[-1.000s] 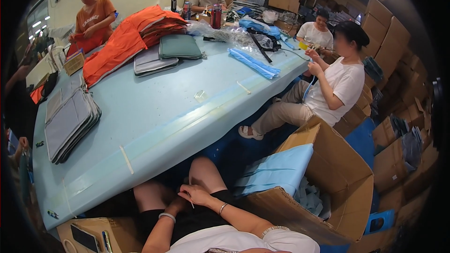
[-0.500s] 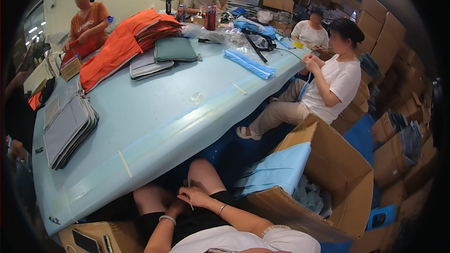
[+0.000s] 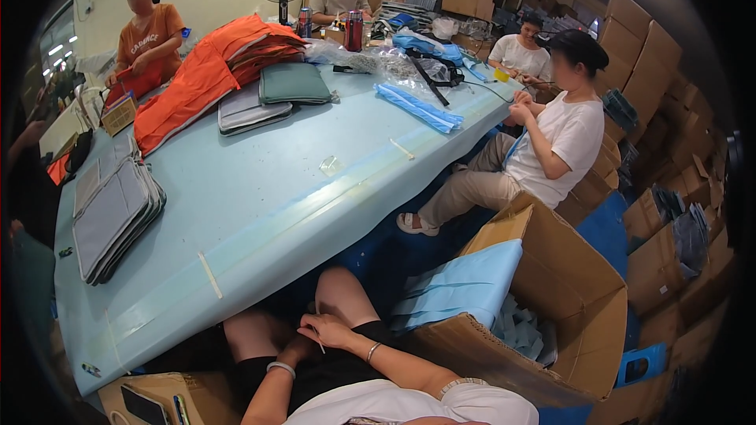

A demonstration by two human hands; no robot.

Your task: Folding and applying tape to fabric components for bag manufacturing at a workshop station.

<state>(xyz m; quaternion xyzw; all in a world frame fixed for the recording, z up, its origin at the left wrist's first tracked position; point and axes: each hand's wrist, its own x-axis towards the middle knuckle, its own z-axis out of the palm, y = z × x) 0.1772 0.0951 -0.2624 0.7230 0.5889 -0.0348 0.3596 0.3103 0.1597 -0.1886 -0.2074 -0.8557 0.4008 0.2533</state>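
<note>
Both my hands rest together in my lap, below the table's near edge. My right hand [image 3: 331, 331] lies across the left one, its fingers curled. A thin white strip [image 3: 321, 343] sticks out under the fingers of that hand; its kind is too small to make out. My left hand [image 3: 293, 349] is partly covered by the right, and its fingers are hidden. A bracelet circles each wrist.
Before me stretches a pale blue-covered table [image 3: 260, 181] with grey cases [image 3: 114, 220], orange fabric pieces [image 3: 213, 71] and blue strips [image 3: 417, 108]. An open cardboard box [image 3: 551, 362] holding blue fabric [image 3: 465, 275] stands at my right. Several people work around the table.
My hands have not visibly moved. The person in white at the right has turned the head slightly and shifted the hands. At the far left edge, a dark-clothed person has moved.
</note>
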